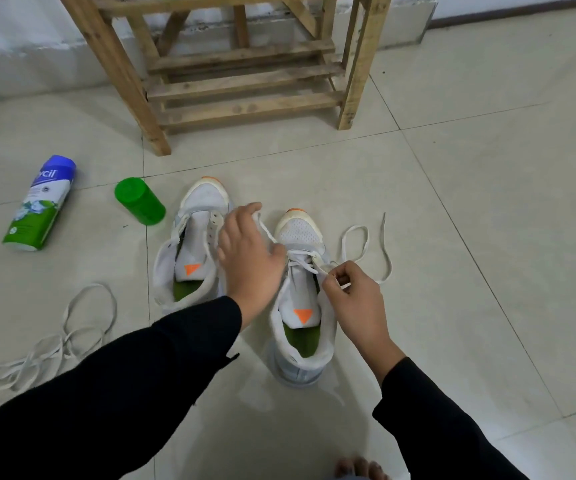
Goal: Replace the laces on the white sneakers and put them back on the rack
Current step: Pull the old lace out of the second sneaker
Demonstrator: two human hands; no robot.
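Note:
Two white sneakers with orange toe tips and green insoles stand side by side on the tiled floor. The left sneaker (189,251) has bare eyelets and no lace. The right sneaker (298,306) has a white lace (359,244) threaded through its lowest eyelets, with the loose end looping on the floor to its right. My left hand (248,258) is between the shoes and holds the lace's other end, which runs over its fingers. My right hand (356,299) pinches the lace at the right row of eyelets. A second white lace (61,337) lies tangled at the left.
The wooden slatted shoe rack (245,81) stands against the wall just behind the sneakers. A blue and green bottle (42,202) lies on its side at the far left, with a green cap (139,200) beside it. My bare toes (359,469) show at the bottom.

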